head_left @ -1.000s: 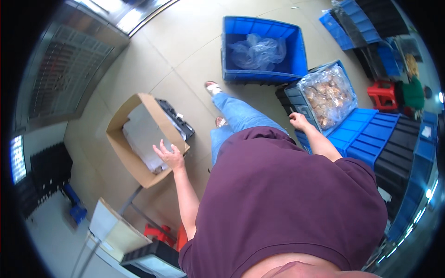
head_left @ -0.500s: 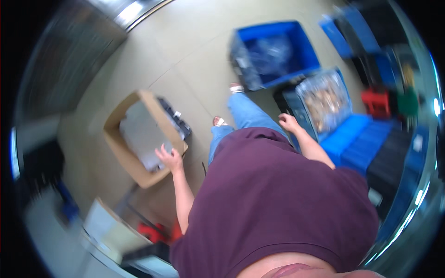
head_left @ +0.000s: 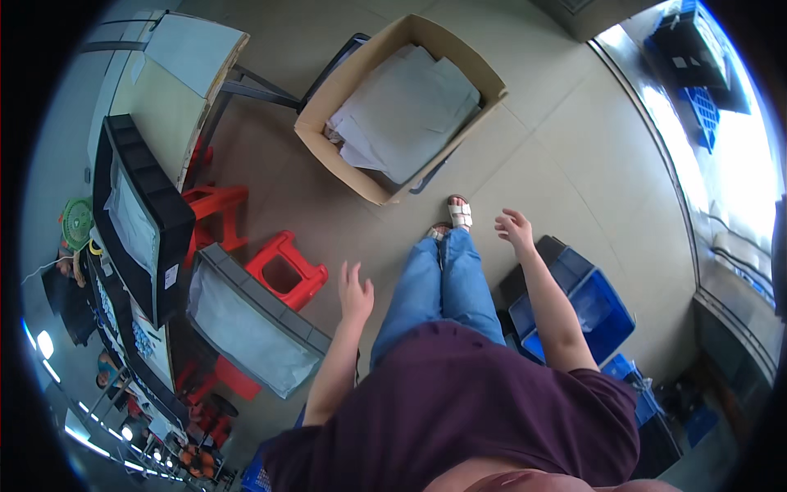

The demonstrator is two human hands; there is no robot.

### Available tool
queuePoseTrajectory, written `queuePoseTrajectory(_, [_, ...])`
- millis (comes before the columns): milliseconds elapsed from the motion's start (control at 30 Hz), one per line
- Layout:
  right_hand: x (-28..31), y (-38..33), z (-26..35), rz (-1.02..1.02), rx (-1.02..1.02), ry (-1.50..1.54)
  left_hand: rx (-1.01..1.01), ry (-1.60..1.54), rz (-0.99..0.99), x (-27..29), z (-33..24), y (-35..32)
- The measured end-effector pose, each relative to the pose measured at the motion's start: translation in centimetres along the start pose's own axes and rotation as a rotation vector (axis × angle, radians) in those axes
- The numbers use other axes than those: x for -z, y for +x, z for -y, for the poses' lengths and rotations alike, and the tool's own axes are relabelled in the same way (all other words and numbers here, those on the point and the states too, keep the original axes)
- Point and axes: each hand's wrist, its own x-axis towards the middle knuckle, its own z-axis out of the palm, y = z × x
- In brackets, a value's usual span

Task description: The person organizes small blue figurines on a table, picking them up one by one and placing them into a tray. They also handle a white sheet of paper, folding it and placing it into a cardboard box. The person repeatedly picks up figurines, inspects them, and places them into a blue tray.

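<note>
Head view only. Left hand [head_left: 356,293]: empty, fingers spread and loosely bent, touching nothing; nearest thing is the red stool [head_left: 313,277], apart from it to the left. Right hand [head_left: 515,227]: also empty, fingers slightly curled; nearest is the dark grey crate [head_left: 566,264], beside the forearm. Both arms hang out from the body, probably just relaxed or balancing, as nothing is gripped.

Cardboard box [head_left: 332,152] sits ahead of the feet, top flaps not visible, so the white sheets [head_left: 402,111] inside lie exposed, likely for easy reach. Dark edges show under it; support unclear.

Blue crate [head_left: 611,316] on the right has clear plastic inside, likely a liner. Left side: grey tray [head_left: 254,283] and black crate [head_left: 168,238], both with pale sheeting, probably protecting the contents; none can be made out.

Labels: one white label [head_left: 170,276] on the black crate's side, print too small to tell. No brand or other writing readable.
</note>
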Motion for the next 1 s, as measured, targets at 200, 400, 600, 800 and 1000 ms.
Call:
queuePoseTrajectory(200, [-14.8, 16.2, 6.5, -0.16, -0.221, 0.012, 0.626, 0.13, -0.112, 2.3, 9.8, -15.6])
queuePoseTrajectory(400, [-18.2, 20.4, 4.4, 0.044, -0.126, 0.238, 0.792, 0.069, 0.005, -1.1, 7.1, -21.5])
queuePoseTrajectory(600, [-12.2, 13.3, 10.4, -0.021, -0.022, 0.319, 0.5, -0.013, 0.101, -0.7, 8.6, -14.5])
queuePoseTrajectory(800, [1.8, -2.2, 9.2, -0.122, 0.031, 0.45, 0.329, -0.032, 0.094, 3.9, 11.2, -3.9])
queuePoseTrajectory(1000, [12.0, -21.0, -3.0, -0.517, 0.048, 0.668, 0.124, 0.231, 0.21, 5.0, 12.8, 2.4])
